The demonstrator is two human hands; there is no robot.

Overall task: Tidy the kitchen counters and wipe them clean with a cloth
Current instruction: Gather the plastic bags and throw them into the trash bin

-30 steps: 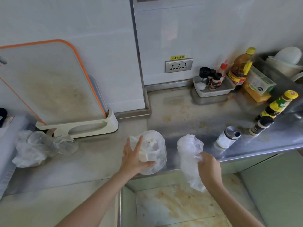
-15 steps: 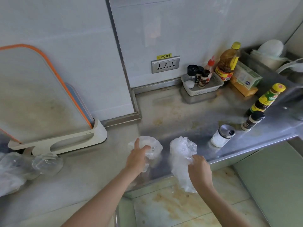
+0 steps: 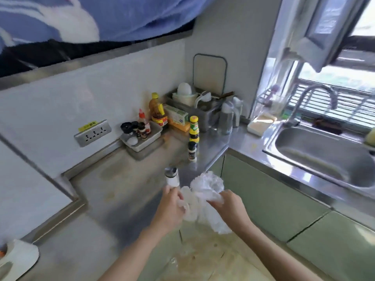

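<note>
Both hands hold crumpled clear plastic bags [image 3: 205,191] together, just off the front edge of the steel counter [image 3: 125,191]. My left hand [image 3: 172,207] grips the left part of the bundle. My right hand [image 3: 229,203] clutches the right part, and a loose tail of plastic hangs below it. A white shaker jar [image 3: 172,177] with a metal lid stands on the counter right behind my left fingers. The counter carries brownish stains.
A white tray [image 3: 142,144] of spice jars, an oil bottle [image 3: 157,110], a yellow-capped sauce bottle [image 3: 193,128] and a dark pepper jar [image 3: 192,152] stand toward the corner. A dish rack [image 3: 203,110] sits behind them. The sink [image 3: 324,157] and tap [image 3: 312,98] lie to the right.
The view has swung right toward the sink. My left hand lifted its bag off the counter and brought it against the bag in my right hand; both now meet in one bundle.
</note>
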